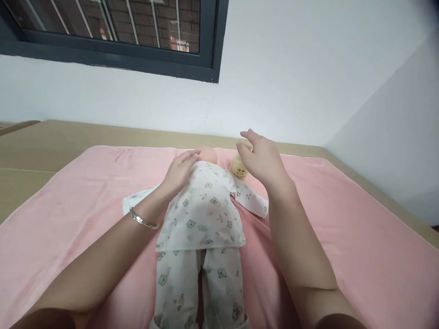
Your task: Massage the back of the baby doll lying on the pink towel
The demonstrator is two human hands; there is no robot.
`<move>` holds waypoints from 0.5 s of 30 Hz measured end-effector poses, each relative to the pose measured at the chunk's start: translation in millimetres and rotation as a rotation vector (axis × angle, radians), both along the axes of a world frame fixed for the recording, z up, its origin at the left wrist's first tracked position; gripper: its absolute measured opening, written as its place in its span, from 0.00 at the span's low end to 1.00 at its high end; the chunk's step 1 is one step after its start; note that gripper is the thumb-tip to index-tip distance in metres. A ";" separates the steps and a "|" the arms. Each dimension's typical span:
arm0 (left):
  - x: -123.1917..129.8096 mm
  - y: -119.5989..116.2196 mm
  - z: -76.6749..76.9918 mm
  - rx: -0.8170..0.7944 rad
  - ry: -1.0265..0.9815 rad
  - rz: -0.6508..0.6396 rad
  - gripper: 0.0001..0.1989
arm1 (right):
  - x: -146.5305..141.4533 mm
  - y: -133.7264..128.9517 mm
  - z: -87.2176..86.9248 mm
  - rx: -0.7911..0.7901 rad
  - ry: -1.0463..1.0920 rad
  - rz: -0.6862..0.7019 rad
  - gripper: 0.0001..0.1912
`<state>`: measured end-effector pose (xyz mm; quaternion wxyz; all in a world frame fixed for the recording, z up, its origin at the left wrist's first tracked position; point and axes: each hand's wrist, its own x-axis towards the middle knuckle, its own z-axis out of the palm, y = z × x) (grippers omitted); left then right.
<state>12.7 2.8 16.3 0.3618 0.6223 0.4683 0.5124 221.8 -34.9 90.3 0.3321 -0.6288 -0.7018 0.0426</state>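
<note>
A doll [207,156] with a smooth, pinkish round head lies stretched out, feet toward me. It wears a white long-sleeved top [206,205] and matching trousers [222,283], both printed with small green and brown animals. My left hand [180,171], a silver bangle on its wrist, rests flat at the doll's shoulder and head, fingers extended. Beside the head, on the right, stands a pale yellow bottle [238,168] with a drawn face. My right hand [263,160] is right by the bottle and partly covers it, thumb and fingers apart; whether they touch it I cannot tell.
A pink blanket [325,219] lies beneath the doll, spread over a light wooden surface [30,146]. Behind it rises a white wall [284,68], meeting another wall on the right. A dark-framed window [209,41] with bars is at the upper left.
</note>
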 end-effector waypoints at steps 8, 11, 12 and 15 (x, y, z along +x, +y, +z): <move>68.0 19.0 36.3 -0.278 -0.354 -0.465 0.31 | 14.4 9.0 -2.0 -0.052 -0.249 -0.069 0.25; 81.7 32.3 38.5 -0.288 -0.335 -0.446 0.36 | 22.4 16.4 -4.2 -0.041 -0.191 -0.090 0.29; 85.9 35.4 38.6 -0.290 -0.348 -0.421 0.36 | 24.1 21.0 -6.9 -0.004 -0.163 -0.091 0.30; 97.9 39.4 39.1 -0.356 -0.471 -0.406 0.35 | 25.4 39.3 -20.1 0.130 -0.105 -0.082 0.31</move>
